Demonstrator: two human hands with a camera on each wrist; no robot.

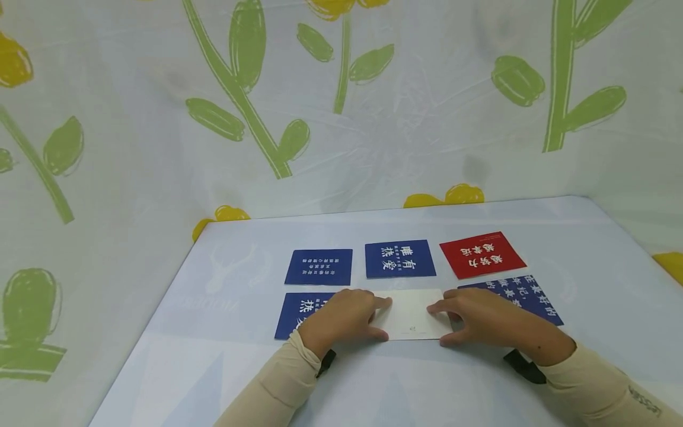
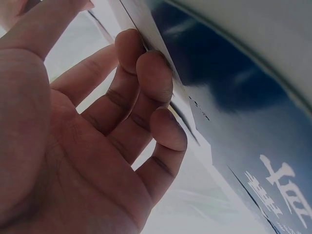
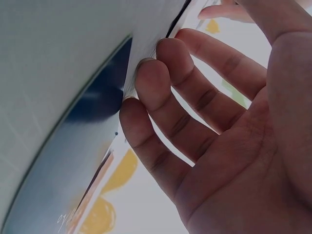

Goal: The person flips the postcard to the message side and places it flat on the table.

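Note:
A white card [image 1: 409, 309] with a small printed mark near its front edge lies flat on the table between both hands. My left hand [image 1: 344, 317] rests at its left end, index finger on the card and thumb by the front left corner. At the right end, my right hand [image 1: 482, 314] touches the card the same way. Loosely bent fingers [image 2: 155, 78] show in the left wrist view, and similar fingers [image 3: 152, 83] in the right wrist view. The left hand partly covers a blue card [image 1: 290, 317]; another blue card [image 1: 525, 299] lies partly behind the right hand.
Behind the white card lie a blue card [image 1: 319, 266] at left, a blue card [image 1: 400, 259] in the middle and a red card [image 1: 480, 255] at right, all with white characters. The pale table [image 1: 213, 332] meets a flower-print cloth [image 1: 405, 148] at its back.

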